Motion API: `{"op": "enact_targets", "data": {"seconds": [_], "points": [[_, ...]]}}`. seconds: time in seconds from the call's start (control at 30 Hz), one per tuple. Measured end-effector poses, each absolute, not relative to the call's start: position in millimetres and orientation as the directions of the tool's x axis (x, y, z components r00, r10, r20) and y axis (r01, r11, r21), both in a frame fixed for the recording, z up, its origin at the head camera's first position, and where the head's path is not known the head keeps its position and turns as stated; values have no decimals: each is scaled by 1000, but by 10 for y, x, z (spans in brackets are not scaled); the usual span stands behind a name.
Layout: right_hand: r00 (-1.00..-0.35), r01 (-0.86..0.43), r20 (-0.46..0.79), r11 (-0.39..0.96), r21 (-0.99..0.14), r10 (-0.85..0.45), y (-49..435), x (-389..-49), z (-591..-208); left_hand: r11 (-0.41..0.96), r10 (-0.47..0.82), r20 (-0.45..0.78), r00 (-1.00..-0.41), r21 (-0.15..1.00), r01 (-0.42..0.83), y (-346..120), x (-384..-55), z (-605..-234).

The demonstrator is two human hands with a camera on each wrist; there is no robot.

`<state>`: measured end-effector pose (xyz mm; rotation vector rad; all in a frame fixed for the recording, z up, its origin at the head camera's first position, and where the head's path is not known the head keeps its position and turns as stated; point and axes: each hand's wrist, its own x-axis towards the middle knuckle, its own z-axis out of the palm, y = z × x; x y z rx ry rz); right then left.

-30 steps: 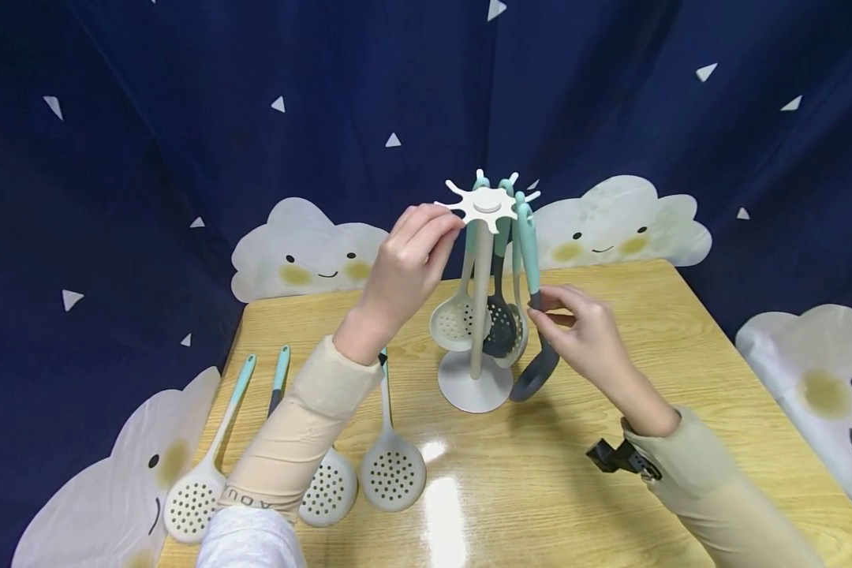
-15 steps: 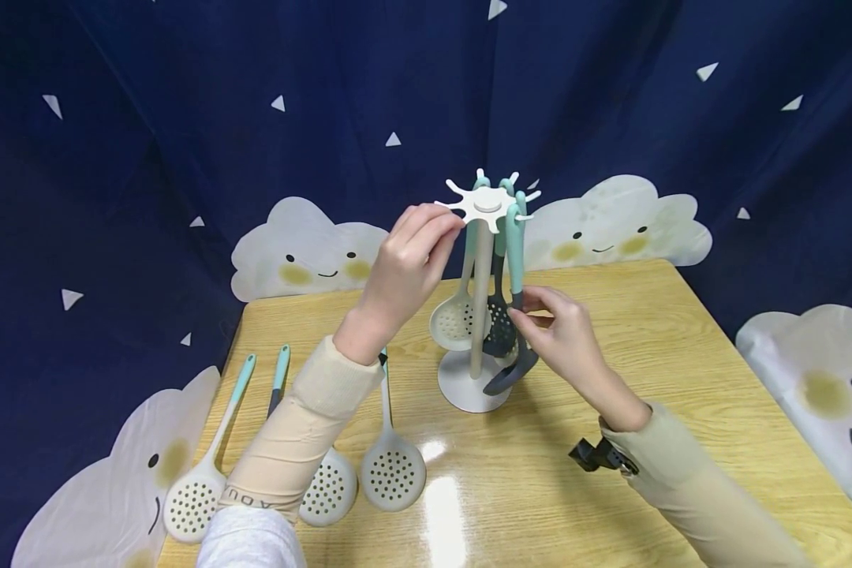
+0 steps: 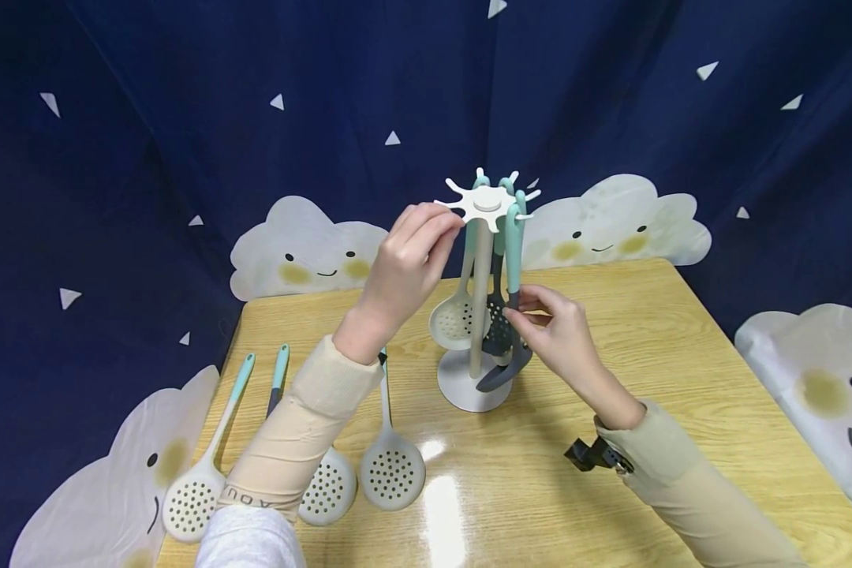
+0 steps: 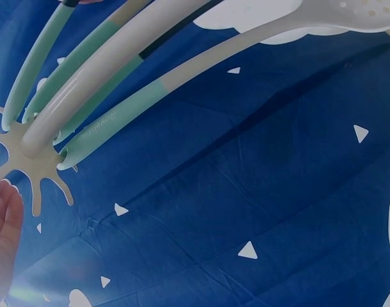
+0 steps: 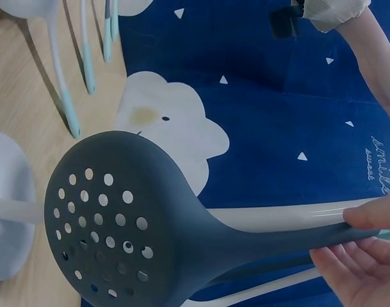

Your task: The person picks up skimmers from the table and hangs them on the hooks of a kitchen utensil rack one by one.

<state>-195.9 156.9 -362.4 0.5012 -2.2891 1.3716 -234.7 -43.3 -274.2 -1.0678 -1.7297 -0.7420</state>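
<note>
A white utensil stand point(image 3: 474, 386) has a top of radiating hooks. My left hand point(image 3: 415, 264) pinches one hook arm at the near left; its fingertips point(image 4: 12, 198) meet the arm's end in the left wrist view. Thumb and fingers of my right hand point(image 3: 554, 323) pinch the neck of a dark skimmer point(image 5: 130, 211) with a teal handle. The skimmer hangs upright, its handle top at a right-hand hook. Behind it hang a white slotted spoon point(image 3: 454, 322), a dark slotted utensil point(image 3: 495, 327) and another teal-handled one, mostly hidden.
Several teal-handled utensils lie on the wooden table point(image 3: 632, 331) at the left, among them a white skimmer point(image 3: 393, 471) and another white skimmer point(image 3: 190, 505). My left sleeve point(image 3: 298, 434) covers part of them. A blue curtain point(image 3: 369, 87) hangs behind the table.
My right hand has moved left with the dark skimmer, whose head has swung in front of the stand's base. My left hand has stayed on the hook arm.
</note>
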Motion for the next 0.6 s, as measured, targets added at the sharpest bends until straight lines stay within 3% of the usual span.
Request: {"op": "enact_targets", "data": {"seconds": [0.47, 0.6], "points": [[-850, -504, 516, 453, -735, -108, 1594, -1975, -3557, 431, 330, 929, -168, 10, 902, -432, -2354, -2738], [-797, -560, 598, 482, -674, -90, 1635, -1996, -3409, 428, 328, 928, -175, 19, 903, -429, -2355, -2738]]}}
